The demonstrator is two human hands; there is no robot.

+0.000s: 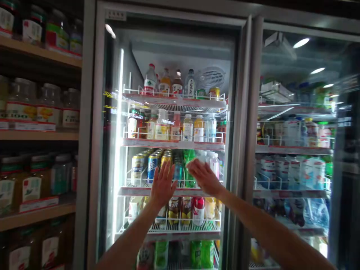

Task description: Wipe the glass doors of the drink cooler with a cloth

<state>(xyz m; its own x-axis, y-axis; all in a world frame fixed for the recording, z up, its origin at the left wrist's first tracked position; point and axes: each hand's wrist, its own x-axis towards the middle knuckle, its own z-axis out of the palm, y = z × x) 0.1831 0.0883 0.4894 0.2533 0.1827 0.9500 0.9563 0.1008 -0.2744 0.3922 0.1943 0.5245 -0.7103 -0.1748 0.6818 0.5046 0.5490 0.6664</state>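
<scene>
My left hand (163, 185) is raised with its fingers stretched upward, empty, in front of a drinks fridge's third shelf (132, 191). Near its fingertips, in this view, stand a blue can (152, 167) and gold cans (166, 156). To the right, my right hand (204, 177) points up and to the left with straight fingers and nothing in it. Its fingertips overlap a green bottle (189, 183), and pale bottles (215, 164) show just beyond the hand. Whether either hand touches the fridge's glass I cannot tell.
Rows of bottles (161, 127) fill the upper shelves. Cans and a red-capped bottle (198, 210) stand lower down. A metal door frame (244, 112) separates this fridge from a second glass-fronted one at right. Wooden shelves (39, 135) with jars run along the left.
</scene>
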